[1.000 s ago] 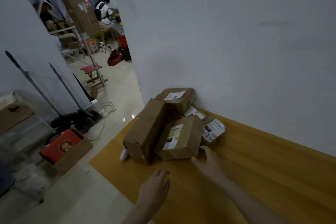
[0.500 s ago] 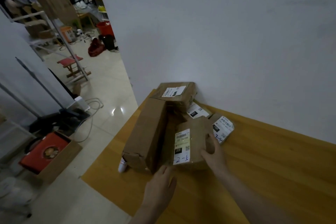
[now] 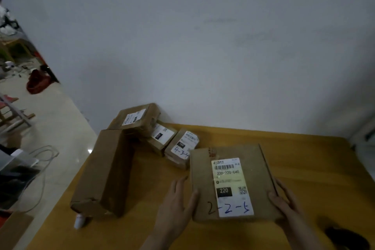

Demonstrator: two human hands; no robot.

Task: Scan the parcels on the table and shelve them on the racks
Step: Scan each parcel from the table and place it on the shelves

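With both hands, left (image 3: 176, 207) and right (image 3: 288, 203), clamping their fingers on the sides of the flat parcel (image 3: 233, 180) near the bench's (image 3: 304, 148) front edge, a hasty lift could tip it or hide its label (image 3: 232, 186) from scanning.

- A parcel sorting room, by the look of it: cardboard parcels (image 3: 233, 180) with printed barcode labels (image 3: 231, 186) and handwritten codes lie on a yellow wooden table (image 3: 304, 158).
- Bare white wall (image 3: 203, 46), tiled floor (image 3: 60, 128).
- Loose cables (image 3: 43, 160) and clutter on the floor at left.
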